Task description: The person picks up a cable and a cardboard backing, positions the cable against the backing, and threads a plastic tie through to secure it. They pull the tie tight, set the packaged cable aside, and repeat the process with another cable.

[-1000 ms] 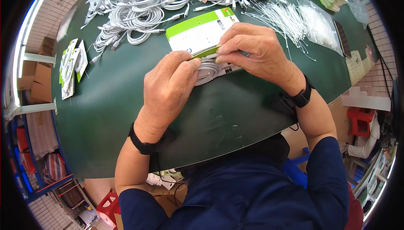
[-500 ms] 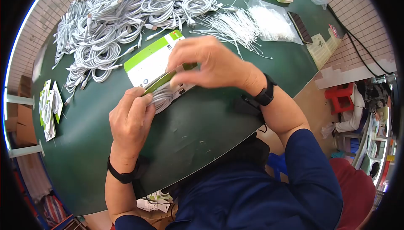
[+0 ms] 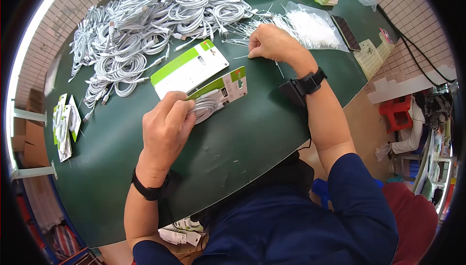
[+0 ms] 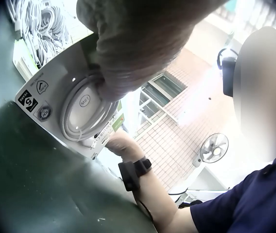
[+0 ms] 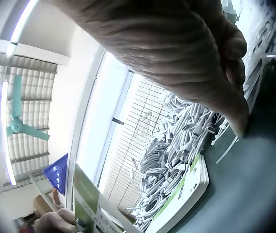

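Navy short-sleeved top; black straps both wrists; right has boxy black module, thin dark cable.

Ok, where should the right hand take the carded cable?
Probably by its flat hang-hole end, pinched across the thickness and approached from the right. On the carded cable, that end juts out uncovered, while the coil bulges and the left hand holds farther left, at the coil.

Head camera: overhead, facing down at tabletop. Wrist cameras: close, apparently tilted upward; both share the cable card.
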`<state>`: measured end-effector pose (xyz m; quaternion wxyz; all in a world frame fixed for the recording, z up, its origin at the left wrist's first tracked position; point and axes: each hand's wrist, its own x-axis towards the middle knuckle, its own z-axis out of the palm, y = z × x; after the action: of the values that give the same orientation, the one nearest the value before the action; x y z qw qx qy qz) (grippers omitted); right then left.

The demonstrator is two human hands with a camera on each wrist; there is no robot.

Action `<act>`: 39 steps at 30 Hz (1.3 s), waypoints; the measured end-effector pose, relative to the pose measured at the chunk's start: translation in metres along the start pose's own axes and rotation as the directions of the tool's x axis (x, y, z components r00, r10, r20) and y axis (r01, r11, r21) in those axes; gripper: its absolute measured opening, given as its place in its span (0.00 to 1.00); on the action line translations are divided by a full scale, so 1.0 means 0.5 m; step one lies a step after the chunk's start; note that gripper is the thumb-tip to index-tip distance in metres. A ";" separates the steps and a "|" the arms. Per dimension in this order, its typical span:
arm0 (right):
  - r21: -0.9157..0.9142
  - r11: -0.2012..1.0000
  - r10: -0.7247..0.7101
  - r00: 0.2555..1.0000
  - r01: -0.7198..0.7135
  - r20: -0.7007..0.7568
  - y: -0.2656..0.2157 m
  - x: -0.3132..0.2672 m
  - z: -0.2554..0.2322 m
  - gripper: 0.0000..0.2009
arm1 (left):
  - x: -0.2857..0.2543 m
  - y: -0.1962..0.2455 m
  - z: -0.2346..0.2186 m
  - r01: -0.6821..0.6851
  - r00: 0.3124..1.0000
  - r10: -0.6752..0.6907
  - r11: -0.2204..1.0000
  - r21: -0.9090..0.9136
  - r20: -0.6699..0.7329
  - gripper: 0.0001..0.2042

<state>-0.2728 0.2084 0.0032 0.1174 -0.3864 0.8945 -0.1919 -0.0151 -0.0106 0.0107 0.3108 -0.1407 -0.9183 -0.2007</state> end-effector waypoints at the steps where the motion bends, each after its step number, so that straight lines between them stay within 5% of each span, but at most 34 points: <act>1: -0.038 0.999 -0.002 1.000 0.003 0.010 -0.003 -0.001 0.001 0.08 | 0.001 0.000 0.003 -0.002 1.000 0.002 1.000 -0.006 0.003 0.13; 8: -0.243 0.957 -0.183 0.981 0.160 -0.072 -0.004 0.005 0.050 0.07 | -0.006 0.003 0.003 -0.048 0.999 0.048 0.999 0.020 -0.018 0.13; 11: -0.079 0.968 -0.250 0.917 0.237 -0.309 0.007 0.014 0.060 0.07 | -0.012 0.001 -0.005 -0.049 0.999 0.049 0.999 0.009 -0.008 0.13; 21: 0.370 0.884 0.056 0.722 0.285 -0.690 -0.020 0.015 0.021 0.06 | -0.017 0.006 -0.004 -0.072 0.997 0.072 0.997 -0.002 0.004 0.13; 30: 0.760 0.566 0.150 0.866 0.321 -0.477 -0.052 0.001 0.031 0.09 | -0.015 0.009 -0.002 -0.126 0.992 0.126 0.992 -0.007 0.002 0.14; 39: 0.820 0.509 0.058 0.941 0.260 -0.334 -0.081 -0.012 0.045 0.12 | -0.013 0.009 -0.001 -0.144 0.990 0.144 0.989 -0.021 0.000 0.14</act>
<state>-0.2345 0.1814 0.0009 0.1342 -0.2939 0.6652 -0.6731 -0.0082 -0.0080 0.0084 0.3223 -0.2099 -0.9039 -0.1873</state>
